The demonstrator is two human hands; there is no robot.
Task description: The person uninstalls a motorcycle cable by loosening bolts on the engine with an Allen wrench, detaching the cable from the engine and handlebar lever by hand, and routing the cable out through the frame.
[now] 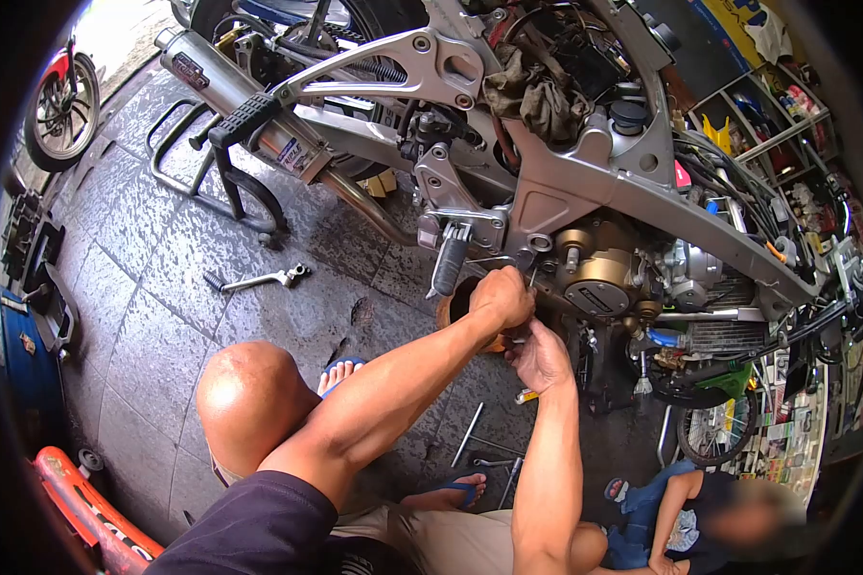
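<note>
Both my hands are at the underside of a partly stripped motorcycle, beside its gold engine cover [599,285] and below the grey frame [585,196]. My left hand [504,297] is closed, fingers curled in near the lower edge of the engine; what it grips is hidden. Just below it, my right hand [541,358] has its thumb pointing up and its fingers bent inward. A small yellow-ended piece [526,395] shows under the right palm, and I cannot make out what it is. A rubber footpeg [449,261] hangs to the left of my hands.
On the tiled floor lie a kick-start lever [264,279] and thin metal rod tools [469,434]. A black metal stand [232,187] is near the silver exhaust [211,86]. Another person [676,508] sits at lower right. An orange-red object [86,508] is at lower left.
</note>
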